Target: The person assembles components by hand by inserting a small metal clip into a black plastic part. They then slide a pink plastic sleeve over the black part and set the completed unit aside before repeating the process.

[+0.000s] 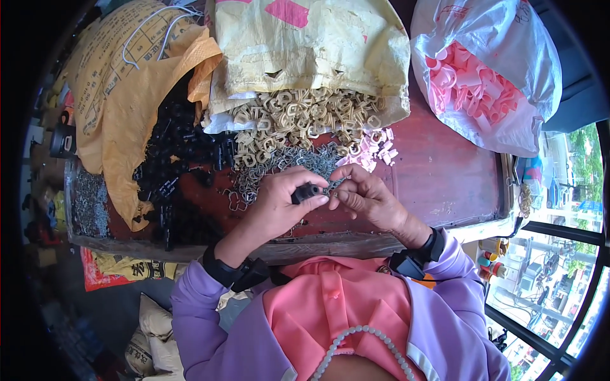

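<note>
My left hand (274,198) is closed around a short black plastic tube-like part (306,192), its round end facing right. Close beside it, my right hand (376,202) pinches a small grey metal piece (333,185) between thumb and forefinger, at the end of the black part. The exact shape of that metal piece is too small to make out. Just beyond both hands lies a heap of bent metal wire clips (279,166). Behind it, beige plastic buckle-shaped rings (305,117) spill out of a sack. Small pale pink parts (370,151) lie to the right of the rings.
Black plastic parts (166,149) spill from an orange woven sack (105,108) at left. A cream sack (311,51) covers the back middle. A white bag (527,70) of pink pieces (470,86) stands back right. The red tabletop (438,184) ends at a worn front edge.
</note>
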`<state>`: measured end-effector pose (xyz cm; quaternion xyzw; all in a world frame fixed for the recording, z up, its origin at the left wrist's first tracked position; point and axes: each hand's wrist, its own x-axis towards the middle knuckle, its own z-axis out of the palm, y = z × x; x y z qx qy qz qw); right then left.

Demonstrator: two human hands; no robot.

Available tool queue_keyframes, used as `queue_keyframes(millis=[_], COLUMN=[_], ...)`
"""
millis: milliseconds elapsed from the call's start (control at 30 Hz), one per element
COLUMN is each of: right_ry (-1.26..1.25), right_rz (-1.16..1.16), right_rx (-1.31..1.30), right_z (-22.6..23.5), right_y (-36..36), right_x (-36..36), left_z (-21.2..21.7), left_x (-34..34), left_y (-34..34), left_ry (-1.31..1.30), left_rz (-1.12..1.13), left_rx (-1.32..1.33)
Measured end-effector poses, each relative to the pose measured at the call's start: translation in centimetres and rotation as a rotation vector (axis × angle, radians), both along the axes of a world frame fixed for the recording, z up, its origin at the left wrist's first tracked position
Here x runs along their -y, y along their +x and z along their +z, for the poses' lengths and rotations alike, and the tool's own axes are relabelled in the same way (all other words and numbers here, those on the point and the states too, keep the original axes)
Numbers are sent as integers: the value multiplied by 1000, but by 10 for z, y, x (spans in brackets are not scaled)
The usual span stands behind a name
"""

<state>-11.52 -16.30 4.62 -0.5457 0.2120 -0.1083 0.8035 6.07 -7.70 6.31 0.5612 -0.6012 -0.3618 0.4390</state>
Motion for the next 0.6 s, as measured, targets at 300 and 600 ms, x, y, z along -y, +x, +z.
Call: queue_keyframes(millis=[300, 600], right_ry=[-91, -458], right_rz=[-77, -94], right_rx=[-22, -64], right_z=[1, -4], right_y=[-3, -1], right_x=[-2, -3], left_z=[-10, -25], left_x=[12, 12], left_y=[-18, -15], left_ry=[107, 337], left_rz=[-14, 36], left_rx=[-110, -403])
